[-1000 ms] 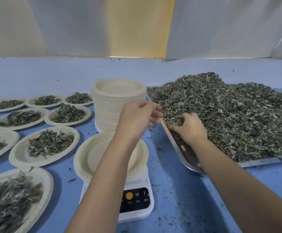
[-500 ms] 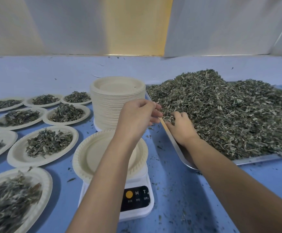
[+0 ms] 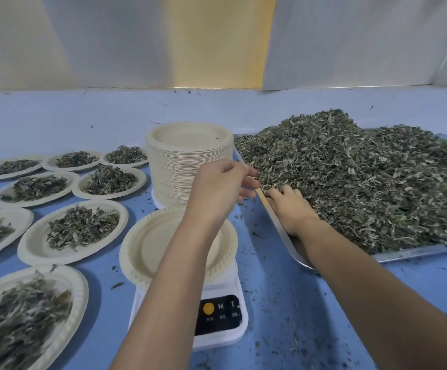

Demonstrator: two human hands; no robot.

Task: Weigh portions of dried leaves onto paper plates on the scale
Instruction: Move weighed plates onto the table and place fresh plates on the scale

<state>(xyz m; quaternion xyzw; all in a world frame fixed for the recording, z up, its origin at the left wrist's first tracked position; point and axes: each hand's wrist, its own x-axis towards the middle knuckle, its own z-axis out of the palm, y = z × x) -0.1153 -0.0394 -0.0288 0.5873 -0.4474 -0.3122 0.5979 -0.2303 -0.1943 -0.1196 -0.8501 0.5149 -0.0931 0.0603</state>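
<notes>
Blue table [image 3: 310, 329]: the scale [image 3: 217, 329] stands near the front edge with one empty paper plate [image 3: 142, 247] on top. A metal tray [image 3: 409, 252] to the right of the scale holds a heap of dried leaves [image 3: 350, 182]. The right hand [image 3: 290, 209] is inside the tray by its left rim, fingers curled down into the heap with tips buried, holding a clump. The left hand [image 3: 221, 188] is above the plate's far edge, fingers curled narrow at the tray rim; cannot tell whether it pinches the rim. A stack of plates [image 3: 187, 161] stands behind the scale, and filled plates [image 3: 81, 231] are spread out at the left.
</notes>
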